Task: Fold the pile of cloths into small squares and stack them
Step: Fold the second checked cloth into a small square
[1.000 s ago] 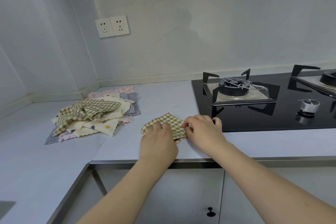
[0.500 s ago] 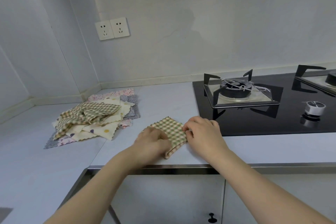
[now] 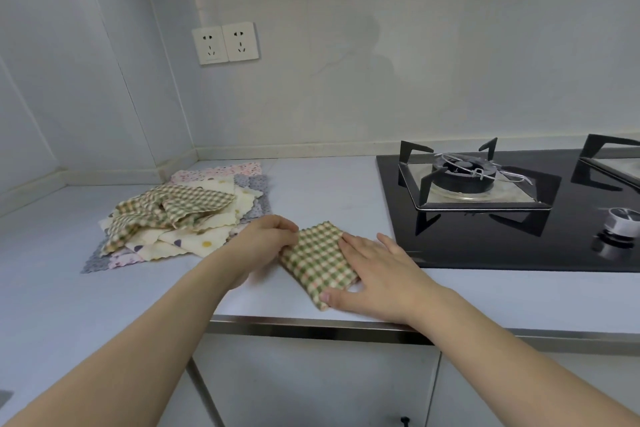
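Since the right hand (image 3: 375, 274) lies spread flat on the checked cloth (image 3: 320, 262) and the left hand (image 3: 268, 239) pinches its edge (fingers curled), letting go carelessly could spring the fold open near the counter edge (image 3: 311, 326).

Soft, even, cool daylight fills the scene, fairly bright, with no hard glare. A faint grey shadow smudges the back wall (image 3: 363, 45) above the gas hob (image 3: 502, 218), whose black glass reflects the pan support. Wide-angle distortion bends wall lines at the edges; detail is slightly soft.
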Motion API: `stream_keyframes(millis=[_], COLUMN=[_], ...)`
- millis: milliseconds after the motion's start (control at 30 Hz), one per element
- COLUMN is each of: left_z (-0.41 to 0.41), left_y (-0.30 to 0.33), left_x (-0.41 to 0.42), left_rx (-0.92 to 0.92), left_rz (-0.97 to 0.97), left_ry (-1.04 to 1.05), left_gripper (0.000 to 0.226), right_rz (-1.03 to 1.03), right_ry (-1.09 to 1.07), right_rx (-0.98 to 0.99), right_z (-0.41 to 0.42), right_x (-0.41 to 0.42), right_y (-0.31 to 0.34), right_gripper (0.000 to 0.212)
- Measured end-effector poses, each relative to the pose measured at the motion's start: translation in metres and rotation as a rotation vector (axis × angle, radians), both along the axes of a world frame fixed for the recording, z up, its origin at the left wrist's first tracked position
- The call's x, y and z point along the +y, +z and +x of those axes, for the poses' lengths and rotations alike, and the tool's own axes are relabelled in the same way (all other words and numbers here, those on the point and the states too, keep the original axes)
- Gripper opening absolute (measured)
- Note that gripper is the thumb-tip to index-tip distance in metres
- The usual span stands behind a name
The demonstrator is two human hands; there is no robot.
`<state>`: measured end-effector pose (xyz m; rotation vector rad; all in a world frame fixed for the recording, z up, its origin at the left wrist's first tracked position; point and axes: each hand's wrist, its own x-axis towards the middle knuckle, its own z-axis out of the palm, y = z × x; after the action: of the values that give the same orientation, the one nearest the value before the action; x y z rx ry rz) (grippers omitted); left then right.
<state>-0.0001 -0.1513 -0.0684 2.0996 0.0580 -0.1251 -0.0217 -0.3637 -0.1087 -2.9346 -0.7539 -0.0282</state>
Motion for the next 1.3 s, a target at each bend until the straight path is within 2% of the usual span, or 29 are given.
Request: stream_keyframes(millis=[100,167,300,400,433,500,600,633,700,733,800,900,967,1067,1133,1200,1300], left_z=[0.006,0.010,0.011,0.002,-0.001,-0.001,0.012,0.019,0.029,0.031,0.031,0.030,0.030,0.020,0.006,-0.007,-0.023], left_y=[0.001,-0.002,-0.018,-0.026,-0.026,-0.025,-0.014,-0.012,-0.011,-0.011,-0.008,0.000,0.003,-0.001,-0.003,-0.001,0.002], left_x=[0.003,0.005,0.004,-0.004,-0.005,-0.004,-0.002,-0.002,-0.008,-0.013,-0.027,-0.043,-0.044,-0.039,-0.036,-0.037,-0.043], left_rx=[0.042,-0.009,-0.229,-0.432,-0.472,-0.421,-0.114,-0.058,-0.027,-0.023,0.001,0.060,0.098,0.035,0.008,0.057,0.105], left_rz=[0.153,0.269,0.847,1.204,1.273,1.290,1.074,1.024,0.930,0.864,0.798,0.802,0.714,0.456,0.190,-0.118,-0.351], left_ry=[-0.055,-0.101,-0.132,-0.191,-0.211,-0.215,-0.151,-0.134,-0.128,-0.113,-0.104,-0.169,-0.189,-0.121,-0.048,-0.012,0.008], left_gripper=[0.012,0.015,0.016,0.019,0.022,0.028,0.031,0.038,0.058,0.061,0.055,0.035,0.024,0.016,0.022,0.034,0.030], right_rz=[-0.029,-0.038,-0.041,-0.021,0.004,0.089,0.125,0.126,0.118,0.105,0.107,0.202,0.329,0.613,0.936,1.234,1.465], right_ry=[-0.003,0.000,-0.004,-0.006,-0.016,-0.092,-0.343,-0.400,-0.435,-0.434,-0.416,-0.357,-0.320,-0.275,-0.248,-0.199,-0.179], right_rx=[0.003,-0.004,-0.025,-0.020,-0.034,-0.139,-0.383,-0.428,-0.420,-0.373,-0.280,-0.258,-0.228,-0.144,-0.015,0.065,0.099], right_z=[-0.001,-0.001,0.001,-0.001,-0.002,-0.005,-0.008,-0.008,-0.008,-0.008,-0.005,0.001,0.003,0.004,0.001,-0.006,-0.015], right_x=[0.001,0.000,-0.001,0.000,0.000,-0.001,-0.002,-0.002,-0.001,-0.001,-0.003,-0.005,-0.007,-0.012,-0.016,-0.019,-0.023], right_y=[0.001,0.001,-0.003,-0.001,0.001,0.002,-0.003,-0.006,-0.007,-0.006,-0.005,-0.005,-0.003,0.001,0.006,0.011,0.017], right_gripper=[0.108,0.107,0.105,0.103,0.102,0.098,0.079,0.071,0.059,0.054,0.048,0.033,0.018,0.007,0.016,0.031,0.043])
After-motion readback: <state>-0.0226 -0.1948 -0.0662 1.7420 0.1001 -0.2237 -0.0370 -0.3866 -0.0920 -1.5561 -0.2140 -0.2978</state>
